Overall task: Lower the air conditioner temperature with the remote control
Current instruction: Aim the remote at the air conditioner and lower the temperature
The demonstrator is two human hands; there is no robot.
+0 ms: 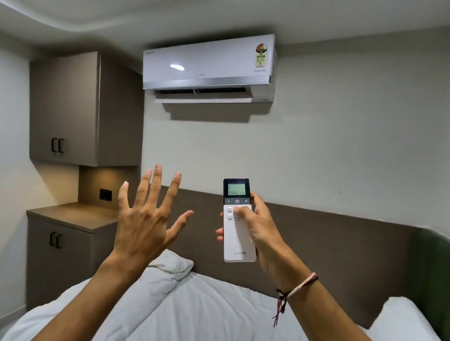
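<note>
Bedroom wall with air conditioner (209,64) above bed (207,317). White remote control (238,225) upright in right hand (257,226) grip, thumb on buttons; left hand (144,218) beside it, fingers spread, empty.

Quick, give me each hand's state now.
Left hand: open, fingers spread, holding nothing.
Right hand: closed around the remote control, thumb on its buttons.

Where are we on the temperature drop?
Done: remote picked up in the right hand, aimed toward the AC, whose flap is open. In hand: thumb rests below the minus key, not on it. Left: pressing minus. Display is unreadable. Left hand is open and idle.
</note>
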